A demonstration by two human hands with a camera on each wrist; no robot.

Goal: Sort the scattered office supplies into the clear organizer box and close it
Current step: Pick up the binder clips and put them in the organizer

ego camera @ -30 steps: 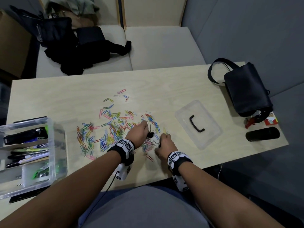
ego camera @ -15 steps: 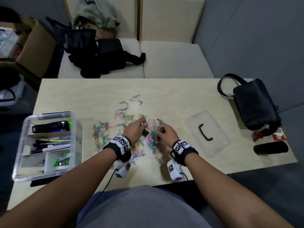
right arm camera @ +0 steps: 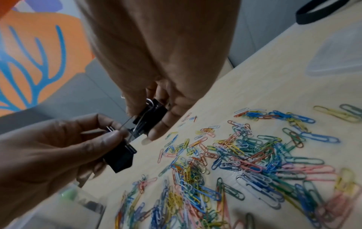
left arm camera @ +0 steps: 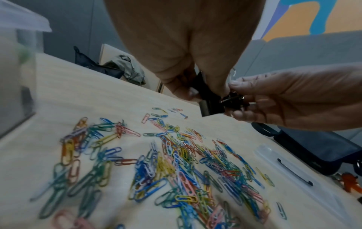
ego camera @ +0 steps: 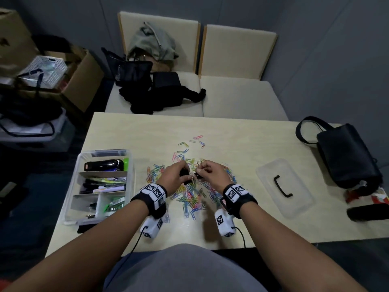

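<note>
Both hands hover over a heap of coloured paper clips (ego camera: pixel 189 197) (left arm camera: pixel 176 162) (right arm camera: pixel 245 155) on the pale wooden table. My left hand (ego camera: pixel 182 172) (left arm camera: pixel 205 93) pinches a black binder clip (ego camera: pixel 185 178) (left arm camera: pixel 211 107) (right arm camera: pixel 121 159). My right hand (ego camera: pixel 200 170) (right arm camera: pixel 149 122) pinches a second black binder clip (ego camera: pixel 197 176) (left arm camera: pixel 234 99) (right arm camera: pixel 153 113). The two clips touch, and their wire handles look hooked together. The clear organizer box (ego camera: pixel 72 186) stands open at the left, holding a stapler, pens and small items. Its clear lid (ego camera: pixel 271 171), with a black handle, lies flat at the right.
A black bag (ego camera: pixel 345 157) lies at the table's right end, with a black cylinder (ego camera: pixel 366 211) and red bits near it. A flat black item (ego camera: pixel 84 227) sticks out from under the box. Beyond the table is a bench with bags (ego camera: pixel 151 89); cardboard boxes (ego camera: pixel 80 81) stand left.
Both hands have risen off the paper clip heap and come together, each with a binder clip. The head view has pulled back and now shows more of the room.
</note>
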